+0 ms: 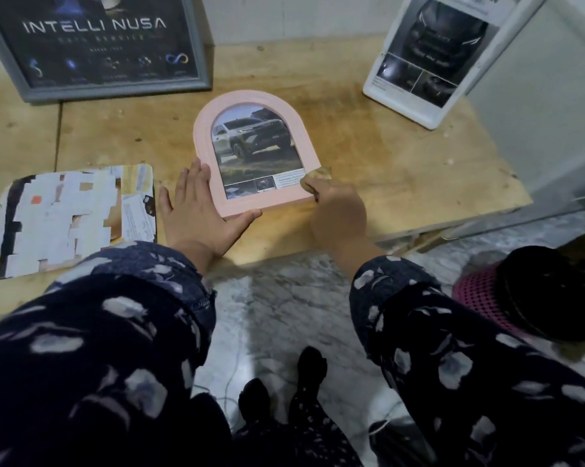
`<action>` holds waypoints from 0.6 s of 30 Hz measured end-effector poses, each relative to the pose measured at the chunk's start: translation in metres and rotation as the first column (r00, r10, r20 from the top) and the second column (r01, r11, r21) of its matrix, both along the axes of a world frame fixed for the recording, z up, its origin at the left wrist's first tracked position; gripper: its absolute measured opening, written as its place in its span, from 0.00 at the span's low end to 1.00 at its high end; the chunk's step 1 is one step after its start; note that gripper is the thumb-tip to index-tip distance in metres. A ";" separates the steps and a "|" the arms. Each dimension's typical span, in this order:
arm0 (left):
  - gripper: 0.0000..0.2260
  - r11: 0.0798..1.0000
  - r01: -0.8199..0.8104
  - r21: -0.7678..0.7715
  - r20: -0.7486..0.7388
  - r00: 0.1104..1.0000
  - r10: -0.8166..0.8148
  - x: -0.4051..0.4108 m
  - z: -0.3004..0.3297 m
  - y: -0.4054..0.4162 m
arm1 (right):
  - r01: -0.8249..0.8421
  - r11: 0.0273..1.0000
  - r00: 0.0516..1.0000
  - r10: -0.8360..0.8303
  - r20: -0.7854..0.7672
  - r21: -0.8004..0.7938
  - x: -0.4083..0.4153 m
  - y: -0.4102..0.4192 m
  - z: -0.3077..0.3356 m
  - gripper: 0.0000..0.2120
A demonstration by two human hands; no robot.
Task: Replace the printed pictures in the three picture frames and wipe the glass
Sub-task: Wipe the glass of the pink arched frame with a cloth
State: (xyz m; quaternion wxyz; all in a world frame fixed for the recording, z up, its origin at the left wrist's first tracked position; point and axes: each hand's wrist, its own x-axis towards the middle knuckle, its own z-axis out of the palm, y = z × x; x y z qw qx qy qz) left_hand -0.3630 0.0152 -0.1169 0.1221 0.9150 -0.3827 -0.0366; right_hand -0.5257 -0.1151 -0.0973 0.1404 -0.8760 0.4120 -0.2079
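A pink arched picture frame (304,136) lies flat on the wooden table (402,163), holding a print of a pickup truck. My left hand (200,210) rests flat and spread against the frame's lower left corner, thumb along its bottom edge. My right hand (338,210) is closed on a small tan cloth (318,175), pressed on the glass at the frame's lower right corner. A grey frame (196,45) with a dark "INTELLI NUSA" poster leans at the back left. A white frame (375,85) with a dark car print leans at the back right.
A worn printed sheet with rounded corners (72,217) lies on the table at the left. A pale cabinet side (554,112) stands at the right. Below the table edge are a marble floor (277,298) and a pink and black object (533,294).
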 end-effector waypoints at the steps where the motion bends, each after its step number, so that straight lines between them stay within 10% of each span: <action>1: 0.51 1.000 -0.001 0.000 0.000 1.000 0.001 0.000 0.000 0.000 | 0.024 1.000 0.999 -0.024 0.024 0.015 -0.001 0.006 0.001 0.21; 13: 0.52 1.000 0.008 -0.006 -0.017 1.000 -0.008 -0.001 -0.001 0.000 | -0.088 0.918 0.989 0.036 0.141 0.388 0.043 0.009 0.040 0.18; 18: 0.52 1.000 0.021 -0.009 -0.021 1.000 -0.021 -0.001 0.000 0.001 | -0.072 0.973 0.993 0.049 0.109 0.219 0.094 -0.036 0.062 0.19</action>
